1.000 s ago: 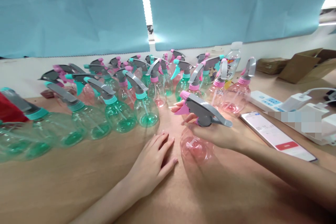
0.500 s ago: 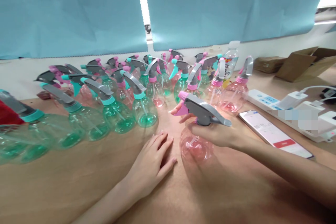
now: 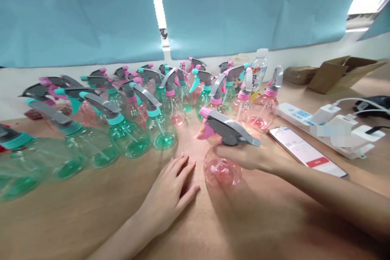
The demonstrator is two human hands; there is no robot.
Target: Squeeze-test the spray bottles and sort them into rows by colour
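My right hand (image 3: 243, 155) is wrapped round the neck of a pink spray bottle (image 3: 222, 172) with a grey head and a pink trigger. The bottle stands nearly upright at the middle of the table, its nozzle pointing left. Part of its neck is hidden by the hand. To the left of it, my left hand (image 3: 173, 185) lies flat on the wooden table (image 3: 100, 219), fingers stretched forward, holding nothing. Just beyond its fingertips is a green spray bottle (image 3: 161, 132) with a turquoise collar.
Several green and pink spray bottles crowd the left and back. On the right lie a phone (image 3: 307, 150) with a lit screen and a white power strip (image 3: 292, 111) with plugs and cables. Behind them are an open cardboard box (image 3: 329, 75) and a clear plastic bottle (image 3: 258, 69).
The whole view has shifted slightly, so things appear a little further left. Both hands keep their poses, and the right still grips the pink spray bottle.
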